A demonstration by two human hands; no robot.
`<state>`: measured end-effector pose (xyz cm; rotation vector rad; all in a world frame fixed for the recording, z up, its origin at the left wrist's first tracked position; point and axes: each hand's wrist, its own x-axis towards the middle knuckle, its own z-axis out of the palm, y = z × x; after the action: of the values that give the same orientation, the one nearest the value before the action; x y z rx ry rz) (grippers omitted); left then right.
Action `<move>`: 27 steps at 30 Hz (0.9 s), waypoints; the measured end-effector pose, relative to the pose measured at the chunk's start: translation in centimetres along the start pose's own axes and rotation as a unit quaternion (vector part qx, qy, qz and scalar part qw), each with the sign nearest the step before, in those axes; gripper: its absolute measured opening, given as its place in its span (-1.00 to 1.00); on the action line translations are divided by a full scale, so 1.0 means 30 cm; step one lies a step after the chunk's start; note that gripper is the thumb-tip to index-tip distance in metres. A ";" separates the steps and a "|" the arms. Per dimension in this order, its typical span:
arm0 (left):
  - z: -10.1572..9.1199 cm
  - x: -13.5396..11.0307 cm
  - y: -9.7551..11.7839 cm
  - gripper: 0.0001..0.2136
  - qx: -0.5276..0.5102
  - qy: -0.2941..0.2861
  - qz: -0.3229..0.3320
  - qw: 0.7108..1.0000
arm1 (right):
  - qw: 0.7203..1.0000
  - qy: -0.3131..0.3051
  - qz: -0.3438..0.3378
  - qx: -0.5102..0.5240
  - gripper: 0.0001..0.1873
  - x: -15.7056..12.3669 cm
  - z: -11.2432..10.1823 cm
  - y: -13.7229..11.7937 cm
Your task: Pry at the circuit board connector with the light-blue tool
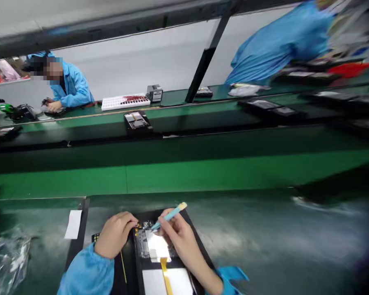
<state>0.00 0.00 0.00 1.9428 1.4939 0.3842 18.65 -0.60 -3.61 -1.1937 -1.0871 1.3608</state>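
Observation:
An opened tablet-like device point(144, 262) lies on a black mat point(189, 223) in front of me, with circuit board, silver plates and a yellow flat cable point(166, 276) exposed. My left hand point(117, 233) is closed at its upper left corner, fingertips pressed together there; what they pinch, if anything, is hidden. In my right hand point(181, 237), a slim light blue pair of tweezers point(170, 214) with a cream end is held like a pen. Its narrow tip points down at the upper board, just above the bright silver plate; contact cannot be made out.
A white paper slip point(73, 224) and a clear plastic bag point(7, 260) lie to the left. Beyond a green ledge point(203, 174), another opened device point(137, 121), a white tray point(125, 102) and a small box point(155, 94) stand. Two people in blue work across.

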 end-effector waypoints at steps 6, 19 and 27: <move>-0.005 0.004 -0.002 -0.85 0.000 0.001 0.004 1.000 | 1.000 -0.004 0.006 0.017 -0.60 -0.003 -0.001 -0.008; 0.001 -0.002 -0.006 -0.93 0.046 0.020 0.002 0.999 | 1.000 -0.003 0.012 0.016 -0.60 -0.003 -0.004 -0.006; -0.009 -0.007 0.032 -0.88 0.085 0.014 0.001 0.996 | 1.000 0.002 0.017 0.014 -0.57 -0.003 -0.001 -0.017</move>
<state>0.51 -0.24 0.87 2.0777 1.5884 0.2939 18.75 -0.64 -3.09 -1.1985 -1.0458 1.3956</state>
